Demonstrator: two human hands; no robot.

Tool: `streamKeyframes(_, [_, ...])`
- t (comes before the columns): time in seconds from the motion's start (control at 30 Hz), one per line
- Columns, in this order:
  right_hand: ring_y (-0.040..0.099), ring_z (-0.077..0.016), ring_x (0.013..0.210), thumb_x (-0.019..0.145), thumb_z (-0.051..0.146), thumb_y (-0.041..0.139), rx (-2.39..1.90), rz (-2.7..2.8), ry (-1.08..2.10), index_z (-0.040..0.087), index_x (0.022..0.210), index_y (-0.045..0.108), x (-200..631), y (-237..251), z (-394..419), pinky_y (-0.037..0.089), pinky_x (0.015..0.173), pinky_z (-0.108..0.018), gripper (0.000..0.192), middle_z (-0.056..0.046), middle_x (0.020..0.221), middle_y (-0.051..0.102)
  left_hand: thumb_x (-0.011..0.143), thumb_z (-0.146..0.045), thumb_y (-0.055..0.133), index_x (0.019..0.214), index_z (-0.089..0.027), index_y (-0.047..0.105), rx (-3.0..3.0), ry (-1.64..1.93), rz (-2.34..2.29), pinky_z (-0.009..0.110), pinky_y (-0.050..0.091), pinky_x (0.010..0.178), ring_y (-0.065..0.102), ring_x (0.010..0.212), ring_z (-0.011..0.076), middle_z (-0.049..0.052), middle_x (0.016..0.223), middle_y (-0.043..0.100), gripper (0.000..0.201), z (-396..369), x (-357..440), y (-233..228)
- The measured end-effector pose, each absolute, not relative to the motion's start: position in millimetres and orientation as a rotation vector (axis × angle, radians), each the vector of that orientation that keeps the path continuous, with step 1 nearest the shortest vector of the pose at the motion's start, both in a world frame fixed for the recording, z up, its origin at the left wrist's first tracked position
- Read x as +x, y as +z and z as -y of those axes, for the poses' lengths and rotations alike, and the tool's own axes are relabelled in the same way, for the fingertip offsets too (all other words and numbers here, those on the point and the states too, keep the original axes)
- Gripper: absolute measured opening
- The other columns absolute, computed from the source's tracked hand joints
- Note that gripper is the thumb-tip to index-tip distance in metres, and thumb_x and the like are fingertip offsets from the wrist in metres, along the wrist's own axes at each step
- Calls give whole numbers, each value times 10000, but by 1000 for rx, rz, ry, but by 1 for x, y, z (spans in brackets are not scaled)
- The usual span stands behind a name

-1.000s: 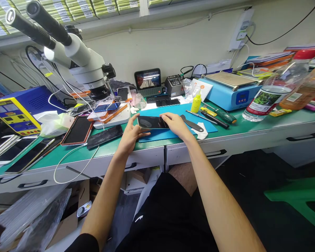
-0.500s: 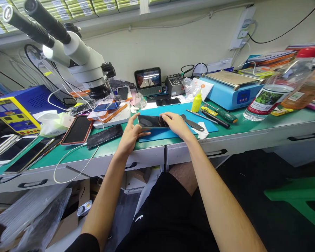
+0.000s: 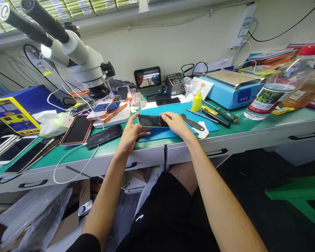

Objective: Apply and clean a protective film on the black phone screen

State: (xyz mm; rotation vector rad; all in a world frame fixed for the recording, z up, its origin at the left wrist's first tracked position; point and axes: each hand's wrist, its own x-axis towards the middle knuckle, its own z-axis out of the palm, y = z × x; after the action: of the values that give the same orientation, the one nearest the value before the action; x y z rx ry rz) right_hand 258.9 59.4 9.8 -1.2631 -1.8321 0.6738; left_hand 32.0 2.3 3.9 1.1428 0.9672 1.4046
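Observation:
A dark phone lies flat on the blue work mat at the bench's front edge. My left hand grips the phone's left end, thumb along its near edge and fingers spread behind it. My right hand rests on the phone's right end, fingers curled over it. A black pry tool lies on the mat just right of my right hand, beside a white wipe.
A stereo microscope overhangs the bench at left. Several phones and screens lie left of the mat. A yellow bottle, screwdrivers, a blue heating plate and two plastic bottles stand to the right.

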Motion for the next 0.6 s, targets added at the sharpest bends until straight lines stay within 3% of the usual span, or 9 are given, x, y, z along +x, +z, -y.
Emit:
streamKeyframes(0.4, [728,-274,1248,1091,434,726,-1285,1847,651,216,1344,731,258,11,-59,625,1079,-523,334,-109,1431,727,1069,-409,752,1408,-187,661,1143,1399,-967,418,685,886,754,1035,222,89,1274,733,416,-1,34,4])
streamKeyframes(0.6, [726,-281,1261,1087,435,732,-1292,1855,647,211,1351,727,258,13,-55,621,1086,-534,347,-111,1435,726,1061,-392,765,1395,-186,670,1157,1395,-977,411,684,875,752,999,210,72,1215,738,404,-1,33,4])
